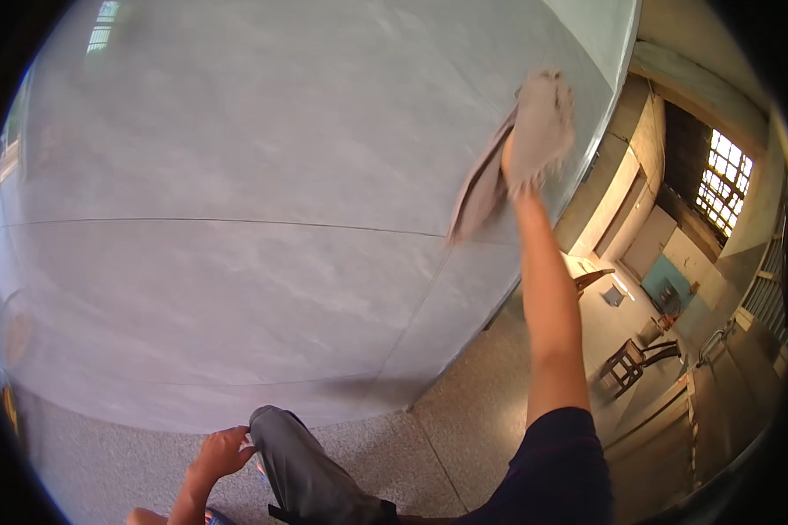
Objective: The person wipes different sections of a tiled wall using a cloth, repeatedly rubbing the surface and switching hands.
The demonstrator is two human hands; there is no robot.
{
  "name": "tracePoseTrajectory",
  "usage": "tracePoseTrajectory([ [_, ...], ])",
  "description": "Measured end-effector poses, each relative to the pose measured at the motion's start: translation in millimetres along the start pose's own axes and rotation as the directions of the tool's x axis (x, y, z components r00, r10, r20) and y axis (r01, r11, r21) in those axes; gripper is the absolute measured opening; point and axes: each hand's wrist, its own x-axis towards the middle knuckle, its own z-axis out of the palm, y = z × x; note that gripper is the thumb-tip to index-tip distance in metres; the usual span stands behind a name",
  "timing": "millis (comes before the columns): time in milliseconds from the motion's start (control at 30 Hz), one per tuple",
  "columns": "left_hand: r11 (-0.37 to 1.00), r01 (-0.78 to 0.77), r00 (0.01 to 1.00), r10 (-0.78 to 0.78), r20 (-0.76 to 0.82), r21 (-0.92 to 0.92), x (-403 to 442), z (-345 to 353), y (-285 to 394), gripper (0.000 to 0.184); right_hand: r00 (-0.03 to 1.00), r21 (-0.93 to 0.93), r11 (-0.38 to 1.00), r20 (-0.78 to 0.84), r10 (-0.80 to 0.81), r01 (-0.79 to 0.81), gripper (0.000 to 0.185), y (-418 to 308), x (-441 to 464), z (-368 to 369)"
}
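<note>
Faced big grey wall [263, 140], 8 to 1 o'clock. Bent knee [276, 433] at 7. Held cloth [545, 131] at wall, between 1 and 2, in right hand [509, 157]; could not tell hidden fingers. Curled left hand [222, 452] loosely beside knee, thumb apart.

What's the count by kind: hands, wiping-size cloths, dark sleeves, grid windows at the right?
Hands: 2 (left hand at the knee, right hand mostly covered by the cloth)
Cloths: 1
Dark sleeves: 1
Grid windows: 1
Total: 5
</note>
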Motion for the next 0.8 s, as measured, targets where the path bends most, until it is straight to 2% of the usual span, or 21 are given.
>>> tracePoseTrajectory([
  [33, 0.999, -0.001, 1.000, 0.001, 0.012, 0.034, -1, -2, 2, 0.033, 0.994, 0.050, 0.996, 0.087, 0.072, -0.077, 0.056, -15, -15, -11],
  [67, 0.998, -0.004, 1.000, 0.002, 0.026, 0.068, -2, -3, 5, 0.034, 0.994, 0.058, 0.995, 0.081, 0.070, -0.075, 0.056, -33, -36, -18],
  [167, 0.995, 0.002, 0.999, -0.006, 0.042, 0.096, -6, -9, 10, 0.034, 0.941, 0.007, 0.992, 0.319, 0.115, -0.124, 0.067, -98, -111, -40],
  [233, 0.996, 0.009, 0.999, -0.013, 0.042, 0.083, -7, -7, 8, 0.034, 0.944, 0.217, 0.971, 0.288, -0.162, 0.100, 0.067, -134, -124, -64],
  [333, 0.996, 0.003, 0.998, -0.008, 0.055, 0.085, -4, -5, 6, 0.033, 0.903, 0.237, 0.959, 0.360, -0.235, 0.155, 0.063, -117, -94, -66],
  [400, 0.996, 0.000, 0.999, -0.004, 0.052, 0.091, -3, -5, 7, 0.033, 0.929, 0.160, 0.970, 0.294, -0.224, 0.183, 0.061, -91, -57, -53],
  [467, 0.994, 0.001, 0.998, -0.007, 0.055, 0.112, -3, -6, 8, 0.034, 0.986, 0.088, 0.988, 0.091, -0.138, 0.130, 0.064, -59, -10, -32],
  [533, 0.995, -0.003, 0.998, -0.003, 0.058, 0.099, -3, -4, 5, 0.035, 0.999, 0.029, 0.999, -0.037, -0.026, 0.027, 0.059, -32, 38, -17],
  [567, 0.996, -0.003, 0.998, -0.002, 0.062, 0.085, -4, -4, 4, 0.036, 0.999, 0.023, 0.999, -0.036, -0.029, 0.030, 0.059, -12, 57, -6],
  [633, 0.996, -0.007, 0.998, 0.001, 0.064, 0.087, -5, -5, 7, 0.036, 0.992, 0.292, 0.953, -0.064, 0.105, -0.082, 0.044, 17, 84, 9],
  [667, 0.996, -0.005, 0.998, -0.001, 0.063, 0.088, -6, -6, 8, 0.037, 0.992, 0.292, 0.953, -0.066, 0.103, -0.080, 0.044, 8, 93, 2],
  [700, 0.996, -0.005, 0.998, 0.000, 0.059, 0.087, -6, -6, 7, 0.037, 0.998, 0.015, 1.000, -0.059, -0.002, 0.003, 0.034, -12, 106, -10],
  [733, 0.996, -0.008, 0.998, 0.003, 0.058, 0.093, -6, -5, 6, 0.037, 0.994, -0.259, 0.961, -0.024, -0.103, 0.094, 0.026, -30, 113, -15],
  [767, 0.995, -0.009, 0.998, 0.003, 0.060, 0.099, -7, -4, 6, 0.037, 0.994, -0.255, 0.962, -0.027, -0.106, 0.096, 0.026, -42, 109, -10],
  [800, 0.995, -0.005, 0.998, 0.000, 0.056, 0.101, -7, -4, 7, 0.037, 0.960, -0.264, 0.941, -0.127, -0.251, 0.212, 0.027, -53, 100, -2],
])
